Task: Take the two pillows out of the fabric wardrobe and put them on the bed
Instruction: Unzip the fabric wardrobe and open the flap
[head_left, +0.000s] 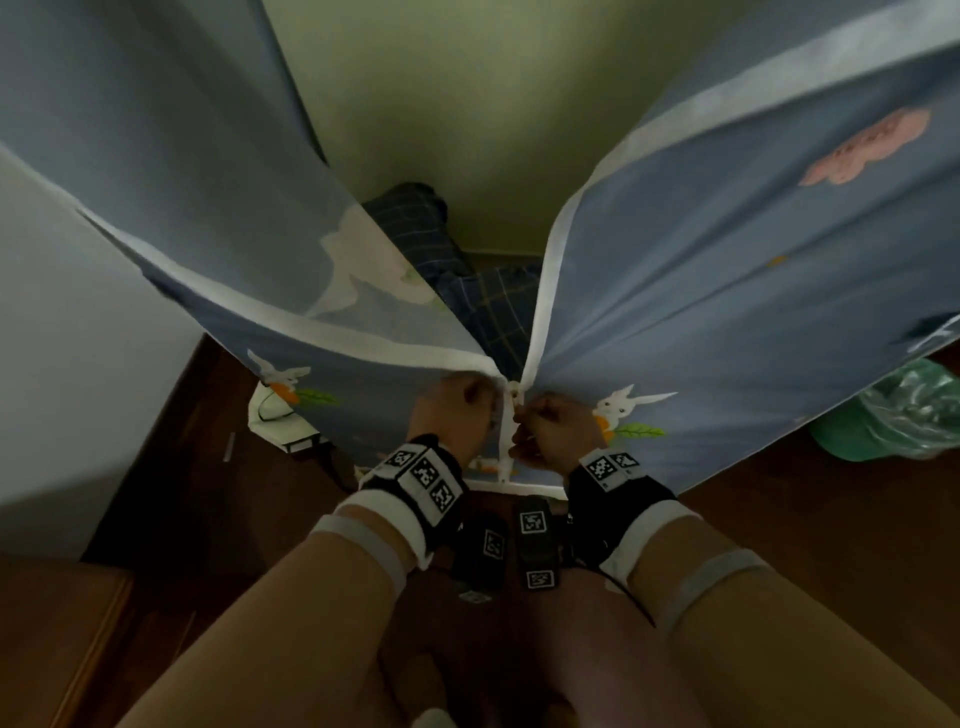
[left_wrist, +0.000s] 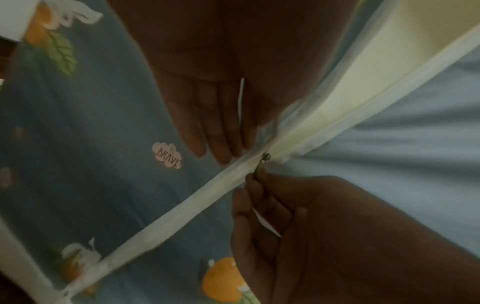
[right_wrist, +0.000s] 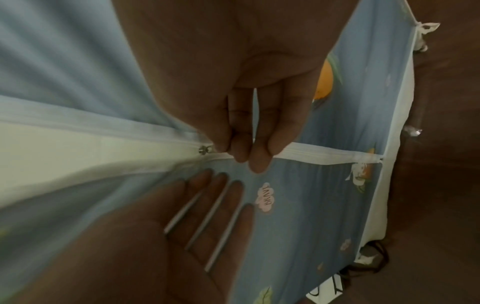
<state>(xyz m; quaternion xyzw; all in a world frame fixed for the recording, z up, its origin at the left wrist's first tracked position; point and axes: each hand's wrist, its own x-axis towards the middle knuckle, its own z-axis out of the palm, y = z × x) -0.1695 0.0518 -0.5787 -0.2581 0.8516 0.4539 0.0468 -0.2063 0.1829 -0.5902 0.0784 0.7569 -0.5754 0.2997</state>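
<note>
Low on the fabric wardrobe (head_left: 727, 270), just under the dark plaid bedding (head_left: 488, 306) showing through the gap, the right hand (head_left: 558, 431) pinches the zipper pull (left_wrist: 266, 157). Beside it, the left hand (head_left: 457, 415) presses flat-fingered on the cover. Unzipping seems the step; next, finish it, then part the flaps.

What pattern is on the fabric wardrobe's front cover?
The cover is blue, printed with white rabbits, orange carrots and pink clouds; the head view shows it best.
</note>
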